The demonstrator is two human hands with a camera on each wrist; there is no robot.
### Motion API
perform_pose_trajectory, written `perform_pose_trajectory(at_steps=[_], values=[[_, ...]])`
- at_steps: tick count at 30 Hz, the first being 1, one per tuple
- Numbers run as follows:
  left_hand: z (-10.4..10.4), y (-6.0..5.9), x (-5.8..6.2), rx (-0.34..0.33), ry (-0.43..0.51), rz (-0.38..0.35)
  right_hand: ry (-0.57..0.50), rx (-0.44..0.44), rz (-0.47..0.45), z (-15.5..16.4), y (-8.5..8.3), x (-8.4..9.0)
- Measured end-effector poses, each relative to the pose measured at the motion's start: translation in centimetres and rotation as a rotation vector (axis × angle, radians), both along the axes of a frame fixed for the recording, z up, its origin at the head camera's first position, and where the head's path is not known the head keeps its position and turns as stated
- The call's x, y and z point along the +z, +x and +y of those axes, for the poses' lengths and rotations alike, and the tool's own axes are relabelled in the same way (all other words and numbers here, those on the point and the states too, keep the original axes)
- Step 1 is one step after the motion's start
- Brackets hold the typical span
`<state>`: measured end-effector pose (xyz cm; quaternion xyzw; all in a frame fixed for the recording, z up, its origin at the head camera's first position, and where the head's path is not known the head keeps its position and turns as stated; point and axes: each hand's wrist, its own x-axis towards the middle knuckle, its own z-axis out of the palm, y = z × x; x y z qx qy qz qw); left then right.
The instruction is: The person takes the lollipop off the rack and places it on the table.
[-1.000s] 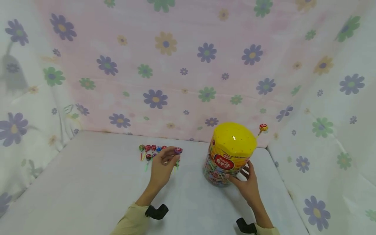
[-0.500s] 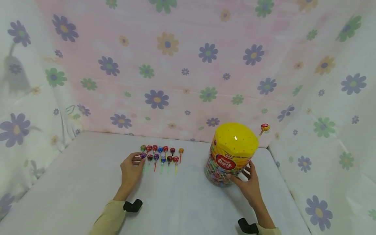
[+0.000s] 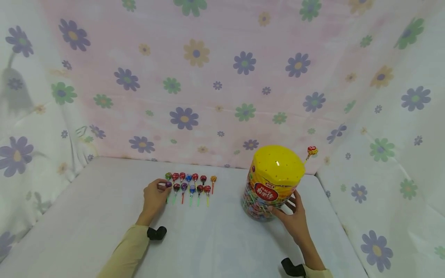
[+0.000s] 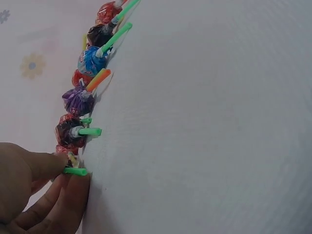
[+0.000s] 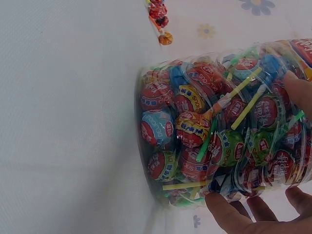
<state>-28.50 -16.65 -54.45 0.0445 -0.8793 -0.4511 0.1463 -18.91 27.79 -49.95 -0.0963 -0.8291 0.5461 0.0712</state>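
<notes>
At the left end of two rows of wrapped lollipops, my left hand (image 3: pixel 153 199) pinches a purple lollipop (image 3: pixel 168 184) between thumb and fingers. In the left wrist view its green stick (image 4: pixel 75 171) points out past the fingers, which touch the white tabletop. My right hand (image 3: pixel 293 220) grips the side of a big clear jar (image 3: pixel 259 202) with a yellow lid (image 3: pixel 278 164). Through the jar wall, the right wrist view shows many lollipops, among them a light blue one (image 5: pixel 157 127). Part of the right palm is out of that view.
The back row ends at an orange lollipop (image 3: pixel 213 179), the front row at a red one (image 3: pixel 207 189). Behind the jar's lid, at its right, a red and yellow lollipop (image 3: pixel 312 150) sticks up. Flowered cloth (image 3: pixel 222 96) walls the white table (image 3: pixel 215 239) at the back and sides.
My left hand has carried the purple lollipop leftward from the rows' right part to their left end, then settled there with little movement. The right hand and jar have stayed put.
</notes>
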Motion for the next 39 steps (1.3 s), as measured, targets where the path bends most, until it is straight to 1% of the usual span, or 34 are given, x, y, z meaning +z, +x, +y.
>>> perform_pose_trajectory(at_steps=[3, 6, 13, 16, 18, 20, 22, 24, 26, 29, 34, 36, 39], values=[[0.0, -0.1, 0.0, -0.028, -0.019, -0.028, -0.002, 0.003, 0.004, 0.0, 0.0, 0.0], [0.1, 0.0, 0.1, -0.035, -0.028, -0.040, -0.004, 0.003, 0.004, 0.1, 0.0, 0.0], [0.0, 0.2, 0.0, -0.019, -0.004, -0.016, -0.009, 0.007, 0.004, 0.0, 0.0, 0.0], [-0.1, 0.4, 0.0, 0.003, 0.027, 0.004, -0.008, 0.006, 0.005, -0.1, 0.0, 0.1], [-0.1, 0.6, 0.1, 0.005, 0.072, 0.020, -0.008, 0.007, 0.004, -0.1, 0.0, 0.0], [0.0, 1.0, 0.4, -0.010, 0.129, 0.037, -0.006, 0.006, 0.004, -0.1, 0.0, 0.0], [0.3, 1.3, 0.8, -0.043, 0.196, 0.053, -0.006, 0.005, 0.002, 0.0, 0.0, 0.0], [0.8, 1.5, 1.5, -0.093, 0.264, 0.069, -0.007, 0.003, 0.000, 0.0, 0.1, 0.1], [1.5, 1.8, 2.3, -0.152, 0.316, 0.088, -0.012, 0.005, -0.002, 0.0, 0.1, 0.0], [3.1, 2.4, 3.8, -0.234, 0.367, 0.120, -0.017, 0.008, -0.004, 0.0, 0.1, 0.0], [7.1, 3.5, 6.2, -0.367, 0.457, 0.187, -0.017, 0.006, -0.006, 0.1, 0.2, 0.1], [9.1, 4.1, 7.0, -0.421, 0.499, 0.218, -0.018, 0.009, -0.005, 0.1, 0.2, 0.1], [12.2, 5.0, 8.3, -0.503, 0.527, 0.269, -0.020, 0.011, -0.006, 0.1, 0.1, 0.0]])
